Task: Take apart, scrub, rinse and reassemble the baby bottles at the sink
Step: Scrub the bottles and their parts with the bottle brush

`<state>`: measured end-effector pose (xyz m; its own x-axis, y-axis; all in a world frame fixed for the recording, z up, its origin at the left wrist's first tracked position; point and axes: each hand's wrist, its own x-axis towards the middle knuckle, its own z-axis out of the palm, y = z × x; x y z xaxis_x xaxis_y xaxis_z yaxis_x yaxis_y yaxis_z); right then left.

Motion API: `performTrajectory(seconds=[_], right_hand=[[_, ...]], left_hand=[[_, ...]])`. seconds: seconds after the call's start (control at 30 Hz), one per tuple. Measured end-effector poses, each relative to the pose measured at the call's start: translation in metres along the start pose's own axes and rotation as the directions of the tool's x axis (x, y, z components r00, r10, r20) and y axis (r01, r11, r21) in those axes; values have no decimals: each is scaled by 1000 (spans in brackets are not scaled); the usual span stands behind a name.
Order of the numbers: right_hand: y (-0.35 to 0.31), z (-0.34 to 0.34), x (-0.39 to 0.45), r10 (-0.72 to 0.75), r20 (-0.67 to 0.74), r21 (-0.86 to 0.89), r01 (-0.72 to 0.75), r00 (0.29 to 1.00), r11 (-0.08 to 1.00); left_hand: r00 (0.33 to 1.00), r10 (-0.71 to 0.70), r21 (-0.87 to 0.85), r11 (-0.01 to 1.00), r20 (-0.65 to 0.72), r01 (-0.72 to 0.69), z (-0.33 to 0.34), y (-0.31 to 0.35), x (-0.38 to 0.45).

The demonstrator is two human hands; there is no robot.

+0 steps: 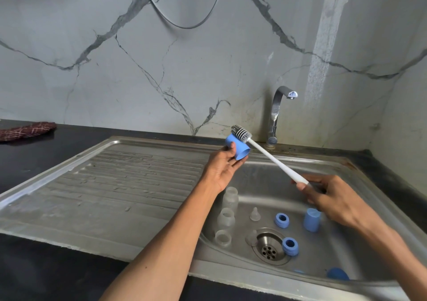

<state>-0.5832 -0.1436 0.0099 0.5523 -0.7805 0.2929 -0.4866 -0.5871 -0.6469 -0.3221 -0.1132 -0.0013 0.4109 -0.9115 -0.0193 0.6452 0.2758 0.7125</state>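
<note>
My left hand [223, 165] holds a blue bottle cap [239, 149] above the sink's left rim. My right hand [328, 199] grips the white handle of a bottle brush [272, 159]; its grey bristle head [240, 133] lies against the outside of the cap. In the sink basin [265, 180] stand three clear bottle bodies [226, 218], a clear nipple [254, 214], a second nipple [251, 237] by the drain, two blue collar rings [282, 220] [290, 246] and another blue cap [312, 219].
The faucet [277, 113] stands behind the basin with no water running. The ribbed steel drainboard [129, 180] spreads to the left. A dark red cloth [27, 130] lies on the black counter at far left. Another blue piece [337, 273] sits at the basin's near right.
</note>
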Motion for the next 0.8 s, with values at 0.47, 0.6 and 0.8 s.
performTrajectory(seconds=[0.47,0.6,0.8], right_hand=[[-1,-1,-1,50,45,-25,-49,998,998],[2,-2,1,68,11,22,-68,998,997],[3,-3,-2,136,165,77,-150,977,986]], left_hand=[[995,80,43,996,-59,-78,-8,-3,6],[998,68,39,997,-15,-67,8,-9,3],[983,120,-50,990,-140,-128,-16,9,15]])
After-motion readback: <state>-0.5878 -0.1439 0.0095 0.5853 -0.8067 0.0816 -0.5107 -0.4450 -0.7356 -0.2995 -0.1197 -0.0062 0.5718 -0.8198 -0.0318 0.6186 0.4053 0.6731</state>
